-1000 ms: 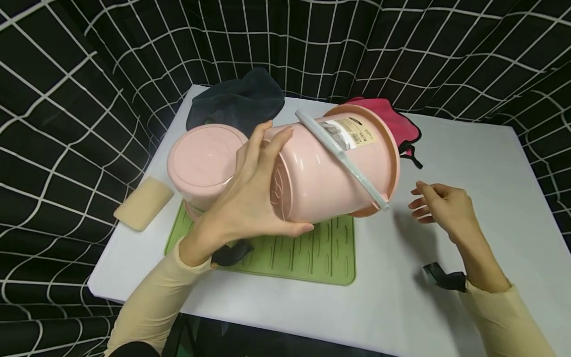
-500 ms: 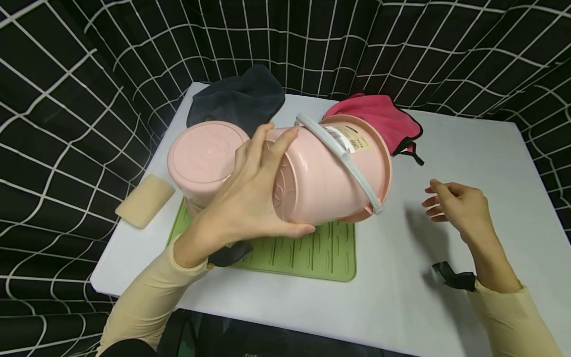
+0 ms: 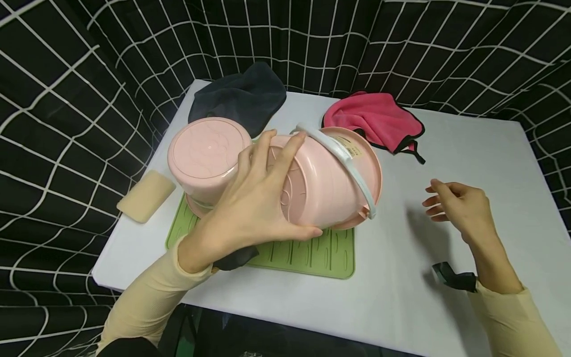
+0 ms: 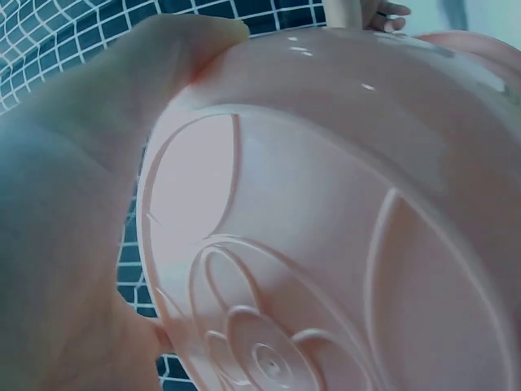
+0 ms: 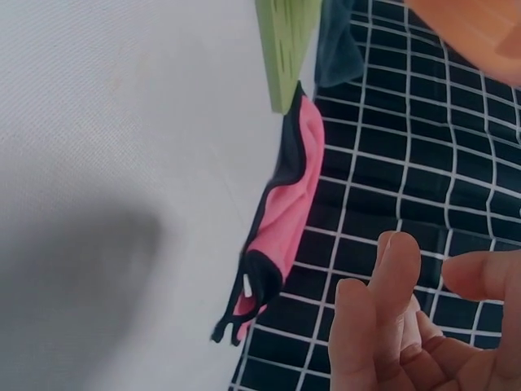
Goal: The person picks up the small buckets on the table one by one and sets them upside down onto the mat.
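My left hand [image 3: 254,198] grips a pink plastic bucket [image 3: 327,191] by its base, fingers over the top side and thumb along the near side. The bucket is tilted, its base toward me and its wide rim pointing away to the right. A pale grey handle [image 3: 357,176] lies across its side, near a partly seen label. In the left wrist view the moulded flower on the bucket base [image 4: 285,187] fills the picture. A second pink bucket [image 3: 209,148] stands upside down to the left. My right hand [image 3: 461,206] hovers over the table at right, fingers loosely bent, holding nothing.
A green ribbed mat [image 3: 308,258] lies under the buckets on the white table [image 3: 392,287]. A beige sponge-like block [image 3: 146,196] is at the left edge. Behind are a dark grey cloth [image 3: 243,96] and a pink cloth with black trim [image 3: 374,119].
The held bucket's rim has swung down and left toward the mat, uncovering more of the pink cloth. My right hand moved slightly right, then stayed still.
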The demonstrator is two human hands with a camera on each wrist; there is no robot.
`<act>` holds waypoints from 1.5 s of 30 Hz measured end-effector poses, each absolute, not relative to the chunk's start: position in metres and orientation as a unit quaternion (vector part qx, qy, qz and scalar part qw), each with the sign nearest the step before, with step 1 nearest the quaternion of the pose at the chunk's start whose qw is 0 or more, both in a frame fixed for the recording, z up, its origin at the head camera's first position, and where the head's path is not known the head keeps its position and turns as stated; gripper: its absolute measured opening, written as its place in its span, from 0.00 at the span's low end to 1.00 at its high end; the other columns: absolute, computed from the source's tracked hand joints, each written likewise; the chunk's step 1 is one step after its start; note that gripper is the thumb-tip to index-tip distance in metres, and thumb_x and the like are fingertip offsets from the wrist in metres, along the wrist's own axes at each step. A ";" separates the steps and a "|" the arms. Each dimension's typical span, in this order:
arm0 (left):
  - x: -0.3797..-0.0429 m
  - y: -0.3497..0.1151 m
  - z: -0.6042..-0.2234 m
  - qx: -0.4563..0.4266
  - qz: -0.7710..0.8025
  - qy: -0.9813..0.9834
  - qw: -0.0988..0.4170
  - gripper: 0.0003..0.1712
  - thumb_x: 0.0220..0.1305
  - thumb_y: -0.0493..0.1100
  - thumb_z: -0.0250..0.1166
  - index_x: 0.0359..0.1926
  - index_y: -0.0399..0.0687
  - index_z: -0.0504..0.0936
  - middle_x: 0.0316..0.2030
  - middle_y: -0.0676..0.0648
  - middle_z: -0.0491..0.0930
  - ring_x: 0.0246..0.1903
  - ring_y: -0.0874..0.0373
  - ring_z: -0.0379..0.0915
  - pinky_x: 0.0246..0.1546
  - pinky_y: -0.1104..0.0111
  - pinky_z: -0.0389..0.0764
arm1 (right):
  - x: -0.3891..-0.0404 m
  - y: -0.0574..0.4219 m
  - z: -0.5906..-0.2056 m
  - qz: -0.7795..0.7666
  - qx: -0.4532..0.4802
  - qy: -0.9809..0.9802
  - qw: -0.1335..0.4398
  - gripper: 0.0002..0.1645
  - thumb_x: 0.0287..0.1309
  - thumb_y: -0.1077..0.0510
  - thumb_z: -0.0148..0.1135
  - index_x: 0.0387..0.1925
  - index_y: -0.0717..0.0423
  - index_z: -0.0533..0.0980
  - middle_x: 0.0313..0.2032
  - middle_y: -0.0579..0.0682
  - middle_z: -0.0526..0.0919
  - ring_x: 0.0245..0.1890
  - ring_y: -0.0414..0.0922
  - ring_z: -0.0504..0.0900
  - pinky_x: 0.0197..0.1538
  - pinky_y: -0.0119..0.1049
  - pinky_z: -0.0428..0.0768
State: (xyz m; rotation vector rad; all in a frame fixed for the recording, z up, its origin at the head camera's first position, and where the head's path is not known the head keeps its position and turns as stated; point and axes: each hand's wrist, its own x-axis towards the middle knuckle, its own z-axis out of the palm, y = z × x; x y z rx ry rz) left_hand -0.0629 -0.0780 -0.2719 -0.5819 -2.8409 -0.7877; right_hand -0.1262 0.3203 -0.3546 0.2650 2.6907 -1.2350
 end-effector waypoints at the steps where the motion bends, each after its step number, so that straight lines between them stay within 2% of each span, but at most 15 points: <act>1: -0.062 -0.077 -0.272 -0.194 -0.256 -0.944 0.071 0.79 0.32 0.75 0.81 0.82 0.62 0.49 0.78 0.37 0.50 0.70 0.31 0.55 0.66 0.36 0.70 | -0.126 0.320 -0.355 -0.414 0.088 0.902 0.085 0.33 0.76 0.37 0.47 0.52 0.65 0.77 0.20 0.24 0.82 0.23 0.34 0.87 0.29 0.32 0.87; 8: -0.062 -0.074 -0.272 -0.208 -0.225 -0.948 0.090 0.78 0.32 0.76 0.80 0.80 0.53 0.53 0.71 0.34 0.57 0.62 0.33 0.60 0.63 0.39 0.70 | -0.128 0.321 -0.357 -0.429 0.087 0.895 0.083 0.27 0.76 0.39 0.49 0.47 0.58 0.79 0.20 0.25 0.83 0.22 0.33 0.87 0.28 0.31 0.86; 14: -0.063 -0.072 -0.268 -0.204 -0.198 -0.957 0.062 0.78 0.32 0.77 0.79 0.80 0.53 0.55 0.67 0.36 0.60 0.55 0.35 0.63 0.55 0.43 0.76 | -0.129 0.322 -0.360 -0.433 0.086 0.893 0.088 0.21 0.76 0.40 0.49 0.43 0.51 0.78 0.20 0.25 0.83 0.22 0.32 0.87 0.28 0.30 0.86; 21: -0.068 -0.066 -0.260 -0.188 -0.161 -0.968 0.032 0.77 0.34 0.80 0.76 0.80 0.51 0.55 0.69 0.32 0.62 0.60 0.31 0.66 0.57 0.41 0.78 | -0.131 0.321 -0.361 -0.444 0.078 0.888 0.090 0.17 0.77 0.42 0.48 0.35 0.38 0.79 0.20 0.26 0.83 0.22 0.32 0.87 0.28 0.30 0.86; 23: -0.071 -0.062 -0.257 -0.167 -0.154 -0.974 0.004 0.78 0.34 0.81 0.76 0.81 0.54 0.53 0.71 0.32 0.61 0.60 0.29 0.67 0.58 0.39 0.77 | -0.131 0.320 -0.362 -0.442 0.074 0.889 0.092 0.18 0.77 0.41 0.48 0.36 0.41 0.79 0.20 0.26 0.83 0.22 0.32 0.87 0.29 0.30 0.86; 26: -0.074 -0.056 -0.253 -0.137 -0.131 -0.981 -0.038 0.78 0.34 0.82 0.75 0.82 0.59 0.49 0.73 0.30 0.59 0.61 0.26 0.68 0.59 0.35 0.77 | -0.132 0.318 -0.363 -0.436 0.069 0.892 0.094 0.23 0.78 0.41 0.47 0.43 0.53 0.79 0.21 0.26 0.83 0.22 0.32 0.87 0.29 0.30 0.86; 29: -0.080 -0.050 -0.250 -0.122 -0.098 -0.986 -0.057 0.78 0.37 0.83 0.72 0.83 0.58 0.47 0.73 0.29 0.60 0.62 0.25 0.70 0.59 0.34 0.76 | -0.133 0.317 -0.363 -0.431 0.067 0.895 0.093 0.28 0.78 0.41 0.46 0.49 0.62 0.77 0.21 0.25 0.82 0.22 0.32 0.87 0.28 0.30 0.86; 31: -0.085 -0.046 -0.248 -0.117 -0.079 -0.988 -0.067 0.78 0.38 0.84 0.71 0.83 0.57 0.46 0.74 0.27 0.60 0.63 0.24 0.70 0.59 0.33 0.76 | -0.134 0.317 -0.363 -0.431 0.069 0.895 0.096 0.30 0.78 0.41 0.46 0.51 0.65 0.77 0.21 0.25 0.83 0.22 0.32 0.87 0.29 0.30 0.86; 32: -0.087 -0.044 -0.247 -0.116 -0.071 -0.988 -0.072 0.78 0.38 0.85 0.70 0.83 0.57 0.46 0.74 0.27 0.60 0.64 0.24 0.70 0.58 0.33 0.76 | -0.134 0.317 -0.363 -0.431 0.070 0.894 0.098 0.30 0.78 0.41 0.45 0.51 0.65 0.76 0.21 0.25 0.83 0.23 0.32 0.87 0.29 0.30 0.86; 36: -0.099 -0.035 -0.244 -0.108 -0.055 -0.988 -0.097 0.81 0.36 0.89 0.67 0.84 0.58 0.43 0.75 0.28 0.59 0.67 0.24 0.66 0.60 0.31 0.74 | -0.133 0.319 -0.361 -0.445 0.078 0.886 0.105 0.24 0.78 0.40 0.45 0.46 0.52 0.79 0.22 0.27 0.84 0.23 0.34 0.87 0.30 0.31 0.87; 39: -0.108 -0.028 -0.242 -0.103 -0.044 -0.988 -0.106 0.83 0.33 0.92 0.65 0.84 0.59 0.42 0.74 0.30 0.60 0.66 0.23 0.67 0.59 0.33 0.76 | -0.132 0.321 -0.360 -0.453 0.081 0.882 0.104 0.19 0.78 0.41 0.46 0.40 0.43 0.79 0.22 0.28 0.85 0.23 0.35 0.88 0.30 0.31 0.87; 43: -0.118 -0.018 -0.241 -0.089 -0.024 -0.988 -0.121 0.85 0.31 0.94 0.62 0.84 0.60 0.41 0.74 0.30 0.62 0.64 0.24 0.69 0.58 0.34 0.77 | -0.132 0.322 -0.360 -0.453 0.079 0.882 0.101 0.18 0.78 0.42 0.47 0.41 0.45 0.79 0.22 0.28 0.84 0.23 0.34 0.87 0.29 0.30 0.86; 45: -0.122 -0.013 -0.240 -0.086 -0.005 -0.987 -0.133 0.85 0.31 0.95 0.60 0.84 0.60 0.39 0.74 0.29 0.61 0.66 0.24 0.69 0.60 0.32 0.74 | -0.131 0.322 -0.360 -0.450 0.078 0.884 0.100 0.19 0.78 0.41 0.47 0.42 0.48 0.78 0.22 0.27 0.84 0.23 0.34 0.87 0.29 0.30 0.86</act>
